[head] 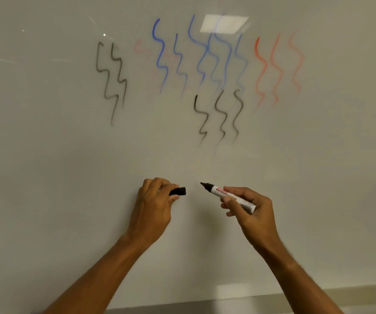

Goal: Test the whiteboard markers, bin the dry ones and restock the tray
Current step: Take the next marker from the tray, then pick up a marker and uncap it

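Before the lower middle of the whiteboard (69, 177), the right hand (253, 211) grips a black whiteboard marker (227, 196), fingers curled round its white labelled barrel, the uncapped dark tip pointing up and to the left. Just beside that tip, across a small gap, the left hand (153, 207) pinches the marker's black cap (179, 191) between thumb and curled fingers, the cap's open end turned toward the tip. Neither the tip nor the cap touches the other. Both forearms rise from the board's bottom edge.

Above the hands, three black wavy lines (221, 116) stand side by side on the board. Higher up and across the upper middle run several blue wavy lines (202, 55), some faint. Toward the right edge sit three red wavy lines (275, 69). Left of the blue ones a faint pinkish scribble (141, 48) barely shows, and further left two angular grey-black zigzags (112, 80). A bright ceiling-light reflection (224, 23) lies near the top edge.
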